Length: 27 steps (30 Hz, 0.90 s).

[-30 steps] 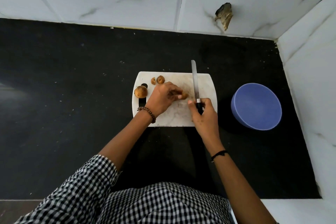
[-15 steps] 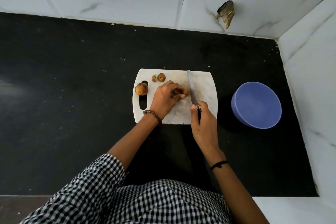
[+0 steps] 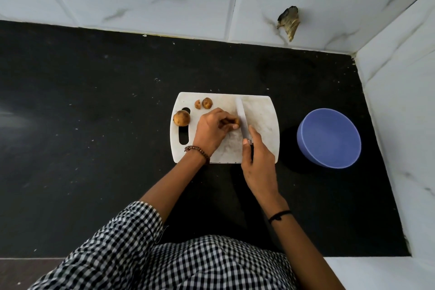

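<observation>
White cutting board point(image 3: 261, 110) — flat on the black counter point(image 3: 94, 101), handle slot at its left end. We recorded the left hand point(image 3: 211, 129) over the middle of the board, fingers curled down and pinching a small brown piece point(image 3: 236, 121) against the surface. The right hand point(image 3: 257, 160) was wrapped round the handle of a knife point(image 3: 242, 115), and the grip hid nearly all of that handle. The blade pointed away from the person and stood just to the right of the brown piece — whether it touched, we could not tell.

Also on the board: one whole round brown fruit point(image 3: 181, 118) beside the slot, and a small scrap point(image 3: 198, 104) and a rounder cut bit point(image 3: 207, 103) side by side near the far edge.

On the counter, right of the board and apart from it, was a blue bowl point(image 3: 329, 138). We noted a beaded bracelet point(image 3: 197, 149) on the left wrist and a checked sleeve point(image 3: 122, 242) on that arm.
</observation>
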### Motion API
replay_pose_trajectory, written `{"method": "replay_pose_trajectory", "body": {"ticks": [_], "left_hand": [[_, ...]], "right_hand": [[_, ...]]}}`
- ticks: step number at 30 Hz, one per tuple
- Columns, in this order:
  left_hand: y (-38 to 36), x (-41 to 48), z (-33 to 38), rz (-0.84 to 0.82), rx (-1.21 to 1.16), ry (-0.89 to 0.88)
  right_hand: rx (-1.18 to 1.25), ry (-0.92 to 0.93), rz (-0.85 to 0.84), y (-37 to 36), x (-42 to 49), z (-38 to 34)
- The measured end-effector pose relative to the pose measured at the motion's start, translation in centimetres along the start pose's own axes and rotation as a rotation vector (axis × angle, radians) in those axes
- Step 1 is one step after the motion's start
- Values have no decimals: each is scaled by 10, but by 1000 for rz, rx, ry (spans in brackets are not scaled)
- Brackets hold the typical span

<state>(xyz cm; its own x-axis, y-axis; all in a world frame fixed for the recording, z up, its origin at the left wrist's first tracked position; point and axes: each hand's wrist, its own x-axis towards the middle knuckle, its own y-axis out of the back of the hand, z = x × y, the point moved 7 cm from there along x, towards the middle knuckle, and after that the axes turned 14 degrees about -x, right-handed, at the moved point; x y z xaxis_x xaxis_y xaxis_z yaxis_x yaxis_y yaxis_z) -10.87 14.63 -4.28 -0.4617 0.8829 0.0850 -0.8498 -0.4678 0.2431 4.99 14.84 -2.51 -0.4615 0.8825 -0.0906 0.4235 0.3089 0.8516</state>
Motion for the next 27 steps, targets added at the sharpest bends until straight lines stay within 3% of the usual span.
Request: {"method": "replay_pose_trajectory", "body": {"ticks": [10, 19, 27], "left_hand": [[0, 3, -4, 20, 39, 28], [0, 5, -3, 11, 53, 34], [1, 5, -3, 10, 95, 22]], "right_hand": [[-468, 30, -30, -15, -7, -15], [-437, 48, 27, -20, -2, -15], [-343, -9, -115, -27, 13, -17]]}}
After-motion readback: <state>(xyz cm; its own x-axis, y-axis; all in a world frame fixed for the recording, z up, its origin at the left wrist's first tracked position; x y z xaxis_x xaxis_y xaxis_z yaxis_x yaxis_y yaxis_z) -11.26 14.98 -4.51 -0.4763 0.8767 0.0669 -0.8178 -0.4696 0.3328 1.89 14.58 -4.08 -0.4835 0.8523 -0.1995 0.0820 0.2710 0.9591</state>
